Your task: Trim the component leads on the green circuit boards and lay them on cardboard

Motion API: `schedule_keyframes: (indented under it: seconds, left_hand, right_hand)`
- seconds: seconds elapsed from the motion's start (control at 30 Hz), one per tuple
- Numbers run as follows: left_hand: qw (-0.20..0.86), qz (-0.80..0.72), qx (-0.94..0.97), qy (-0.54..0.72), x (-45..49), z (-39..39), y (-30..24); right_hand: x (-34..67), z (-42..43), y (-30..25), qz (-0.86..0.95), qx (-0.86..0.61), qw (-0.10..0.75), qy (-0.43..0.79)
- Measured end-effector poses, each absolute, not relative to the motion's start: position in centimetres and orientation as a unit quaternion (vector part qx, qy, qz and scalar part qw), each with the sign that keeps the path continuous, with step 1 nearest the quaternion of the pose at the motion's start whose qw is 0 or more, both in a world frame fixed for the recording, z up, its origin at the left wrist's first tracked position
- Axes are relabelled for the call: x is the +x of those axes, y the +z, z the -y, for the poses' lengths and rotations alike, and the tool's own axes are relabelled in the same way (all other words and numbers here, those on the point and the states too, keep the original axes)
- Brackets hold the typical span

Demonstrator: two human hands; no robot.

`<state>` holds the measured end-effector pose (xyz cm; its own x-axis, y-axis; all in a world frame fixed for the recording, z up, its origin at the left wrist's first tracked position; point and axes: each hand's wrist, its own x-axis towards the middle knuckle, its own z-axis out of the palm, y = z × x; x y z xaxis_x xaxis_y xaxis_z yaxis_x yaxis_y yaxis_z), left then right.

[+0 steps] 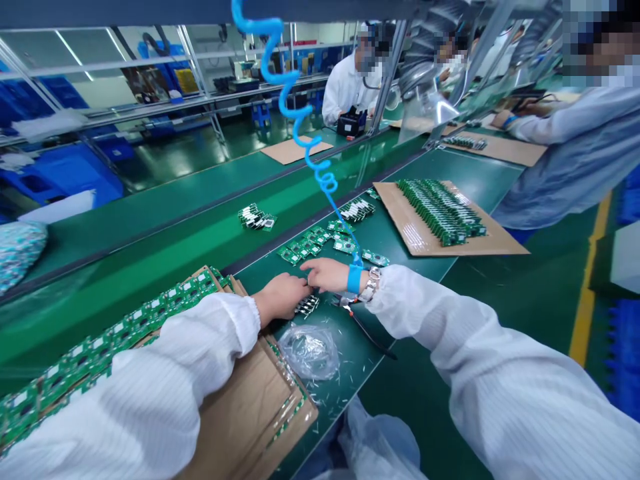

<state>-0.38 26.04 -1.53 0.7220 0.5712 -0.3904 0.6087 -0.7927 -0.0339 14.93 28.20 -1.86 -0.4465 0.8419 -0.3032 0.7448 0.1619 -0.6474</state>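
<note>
My left hand and my right hand meet over the green bench, fingertips touching. The left fingers are closed and bent down. On the right hand one finger points out to the left, while the others curl in against the left fingertips. Whatever lies between them is hidden. Right below sits a cluster of small black and white parts. Cutting pliers with dark handles lie under my right wrist, which wears a blue wrist strap. Loose green circuit boards lie just beyond the hands.
A clear plastic bag lies among clipped bits. Cardboard sheets layered with boards fill the left side; more boards stand on a cardboard sheet at right. A coiled blue cord hangs ahead. Beyond the green conveyor a co-worker sits.
</note>
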Motion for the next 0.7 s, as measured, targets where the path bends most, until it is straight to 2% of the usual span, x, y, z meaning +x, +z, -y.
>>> schedule_keyframes:
  seconds: [0.1, 0.23, 0.47, 0.6, 0.7]
  left_hand:
    - [0.080, -0.337, 0.920, -0.184, -0.3, -25.9, -1.6]
    - [0.153, -0.388, 0.900, -0.131, -0.8, -25.6, -0.8]
    - [0.319, -0.473, 0.820, 0.049, -4.1, -21.8, 5.1]
    - [0.402, -0.534, 0.732, 0.129, -7.2, -17.9, 8.4]
    - [0.416, -0.615, 0.647, 0.174, -10.6, -14.6, 8.5]
  right_hand:
    - [15.4, -29.7, -1.0, 0.772, -0.509, 0.068, 0.375]
    - [14.5, -33.8, -0.3, 0.808, -0.497, 0.076, 0.307]
    - [7.4, -42.3, -0.7, 0.863, -0.465, 0.042, 0.193]
    - [3.7, -45.9, -0.9, 0.864, -0.463, 0.024, 0.195]
    - [2.2, -48.0, -1.3, 0.841, -0.485, 0.007, 0.239]
